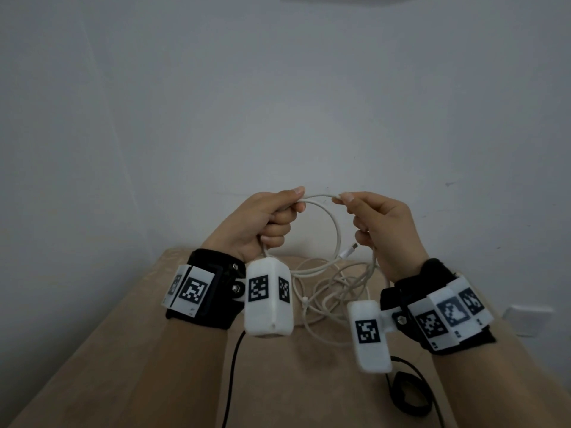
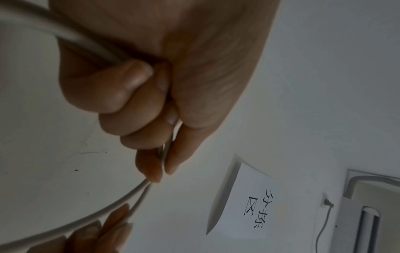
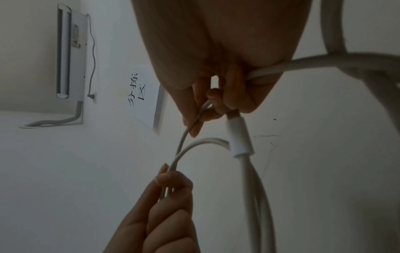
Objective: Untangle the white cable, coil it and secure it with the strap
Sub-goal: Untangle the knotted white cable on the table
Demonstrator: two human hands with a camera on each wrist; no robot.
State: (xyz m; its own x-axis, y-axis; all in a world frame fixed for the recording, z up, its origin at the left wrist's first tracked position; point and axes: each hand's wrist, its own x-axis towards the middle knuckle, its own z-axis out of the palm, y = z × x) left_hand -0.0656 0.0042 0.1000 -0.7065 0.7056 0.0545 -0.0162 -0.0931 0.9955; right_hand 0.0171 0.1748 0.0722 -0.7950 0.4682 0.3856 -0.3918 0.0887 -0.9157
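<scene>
Each bare arm wore a black wrist band [image 1: 206, 304] with white plates showing black-and-white square code tags [image 1: 193, 290]. A white camera box [image 1: 268, 299] with more tags was fixed to each band by a silver screw [image 1: 237, 287]. Thin black wires [image 1: 232, 366] hung below.

L hand [image 1: 262, 222] fisted, R hand [image 1: 383, 230] pinching, both raised

White cable [image 1: 335, 230] partly hidden inside both fists; black ring [image 1: 409, 393] at lower right, perhaps the strap.
</scene>
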